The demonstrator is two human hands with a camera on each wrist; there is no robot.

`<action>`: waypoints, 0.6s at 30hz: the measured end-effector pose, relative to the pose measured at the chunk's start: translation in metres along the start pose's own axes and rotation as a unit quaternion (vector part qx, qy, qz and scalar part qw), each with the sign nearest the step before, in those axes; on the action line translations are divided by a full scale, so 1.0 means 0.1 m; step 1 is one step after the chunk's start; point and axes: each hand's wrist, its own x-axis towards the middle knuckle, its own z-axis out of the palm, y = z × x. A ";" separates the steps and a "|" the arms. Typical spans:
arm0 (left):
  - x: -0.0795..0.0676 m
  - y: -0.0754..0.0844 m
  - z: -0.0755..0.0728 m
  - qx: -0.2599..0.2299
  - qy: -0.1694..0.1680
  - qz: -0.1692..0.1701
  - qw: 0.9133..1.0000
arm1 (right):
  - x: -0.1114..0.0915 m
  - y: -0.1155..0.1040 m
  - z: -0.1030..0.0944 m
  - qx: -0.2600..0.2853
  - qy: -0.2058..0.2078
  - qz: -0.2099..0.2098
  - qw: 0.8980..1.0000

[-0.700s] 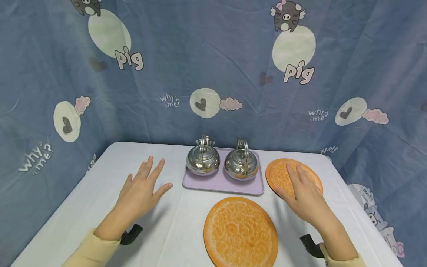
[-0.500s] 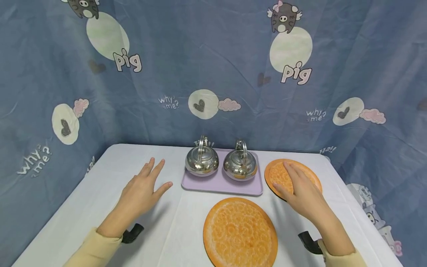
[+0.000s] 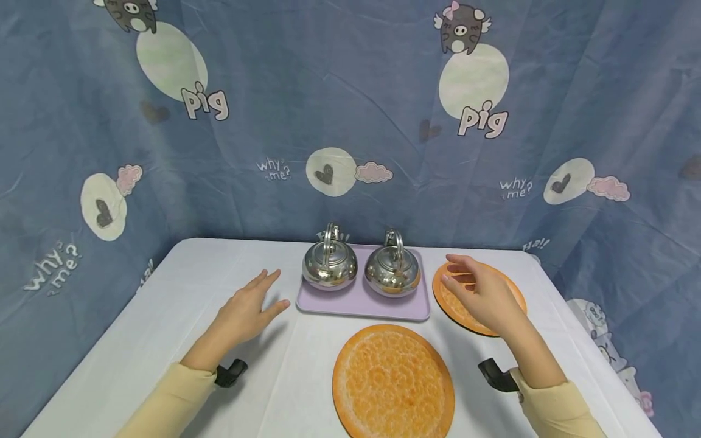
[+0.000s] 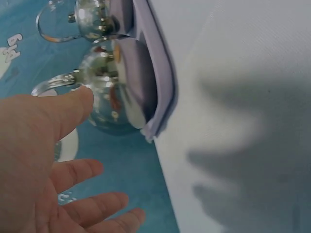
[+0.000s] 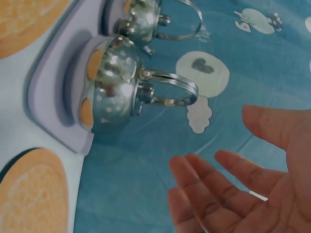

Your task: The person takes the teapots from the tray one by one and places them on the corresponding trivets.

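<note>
Two shiny metal kettles with arched handles stand side by side on a lilac tray point(image 3: 361, 307) in the head view: the left kettle point(image 3: 330, 266) and the right kettle point(image 3: 392, 274). My left hand point(image 3: 238, 319) hovers over the white cloth left of the tray, fingers extended and thumb apart. In the left wrist view, its thumb point(image 4: 73, 109) overlaps the near kettle's handle. To the right of the tray, my right hand point(image 3: 490, 299) is raised above a round orange mat point(image 3: 454, 309), partly hiding it. Its fingers point(image 5: 209, 189) bend loosely around nothing.
A larger round orange mat point(image 3: 393, 383) lies in front of the tray, between the two forearms. Behind the white-covered table point(image 3: 285, 389) hangs a blue printed curtain point(image 3: 350, 91), close to the tray's far side.
My left hand has shifted slightly right, toward the tray. The right hand has moved a little left and inward, its fingers bending from straight to loosely curled. Kettles and tray stay in place.
</note>
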 end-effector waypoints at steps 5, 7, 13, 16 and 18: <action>0.10 -0.09 0.10 -0.015 0.004 0.021 1.000 | 0.12 0.00 0.00 0.032 -0.014 0.020 0.999; 0.14 -0.11 0.13 -0.022 0.005 0.029 0.999 | 0.17 0.01 0.00 0.043 -0.020 0.029 0.998; 0.23 -0.15 0.21 -0.039 -0.008 0.028 0.999 | 0.32 0.02 0.03 0.072 -0.041 0.047 0.995; 0.27 -0.15 0.24 -0.049 -0.019 0.014 0.999 | 0.38 0.02 0.05 0.087 -0.048 0.051 0.994; 0.29 -0.15 0.27 -0.054 -0.030 0.006 0.998 | 0.42 0.03 0.07 0.097 -0.051 0.051 0.993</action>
